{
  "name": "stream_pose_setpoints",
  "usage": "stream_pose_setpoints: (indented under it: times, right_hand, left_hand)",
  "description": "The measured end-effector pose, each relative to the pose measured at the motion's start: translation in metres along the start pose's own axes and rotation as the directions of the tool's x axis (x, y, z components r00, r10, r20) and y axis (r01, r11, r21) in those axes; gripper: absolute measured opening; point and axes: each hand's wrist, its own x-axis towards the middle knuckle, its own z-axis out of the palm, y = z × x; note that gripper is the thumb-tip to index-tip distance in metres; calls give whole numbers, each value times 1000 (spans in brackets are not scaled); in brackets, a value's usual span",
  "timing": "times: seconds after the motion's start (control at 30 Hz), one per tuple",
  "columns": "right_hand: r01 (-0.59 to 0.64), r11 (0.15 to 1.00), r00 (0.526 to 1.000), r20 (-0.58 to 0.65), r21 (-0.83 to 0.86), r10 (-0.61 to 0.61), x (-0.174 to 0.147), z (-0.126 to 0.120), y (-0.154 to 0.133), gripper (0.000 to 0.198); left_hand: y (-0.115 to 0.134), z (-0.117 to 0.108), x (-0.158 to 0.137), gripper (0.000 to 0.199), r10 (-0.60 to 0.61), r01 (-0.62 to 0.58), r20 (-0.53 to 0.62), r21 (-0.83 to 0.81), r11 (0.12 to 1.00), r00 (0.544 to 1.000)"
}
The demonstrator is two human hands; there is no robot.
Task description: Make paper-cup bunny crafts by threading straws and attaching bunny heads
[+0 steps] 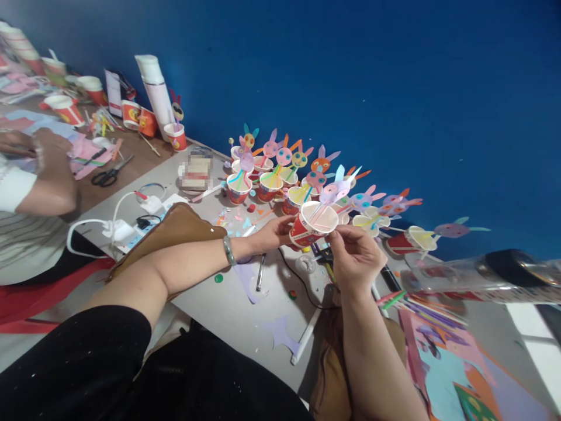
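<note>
A red and white paper cup (304,233) is held tilted over the desk, its open mouth facing me. A pale purple paper rabbit head (335,192) on a straw stands up at the cup's far side. My left hand (276,233), below a bangled wrist, grips the cup's left side. At the right rim my right hand (358,254) is closed, thumb and fingertips pinched against the cup. Behind it stand several similar cups with coloured paper rabbit heads, including a blue-eyed pink one (284,155). A pen (260,272) lies below my left hand.
Purple paper scraps (283,333) lie in front. A clear bottle (460,275) and coloured paper sheets (447,362) are at right. At left are a co-worker's arm (50,175), scissors (105,176), charger cables (113,225) and a white thermos (156,96). A blue wall (350,70) rises behind.
</note>
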Motion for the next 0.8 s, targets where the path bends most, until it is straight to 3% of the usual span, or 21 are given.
stream_pose_setpoints:
  times: [0.33, 0.57, 0.8]
  right_hand:
    - [116, 981, 993, 7, -157, -116, -1, -3, -4, 14]
    - [141, 975, 990, 0, -169, -143, -3, -3, 0, 14]
    - [142, 978, 990, 48, -150, -136, -1, -4, 5, 11]
  left_hand:
    - [2, 2, -1, 93, -49, 48, -20, -44, 998, 999]
    - [4, 4, -2, 91, -55, 54, -9, -44, 998, 998]
    - [-1, -14, 9, 79, -50, 39, 99, 113, 993, 994]
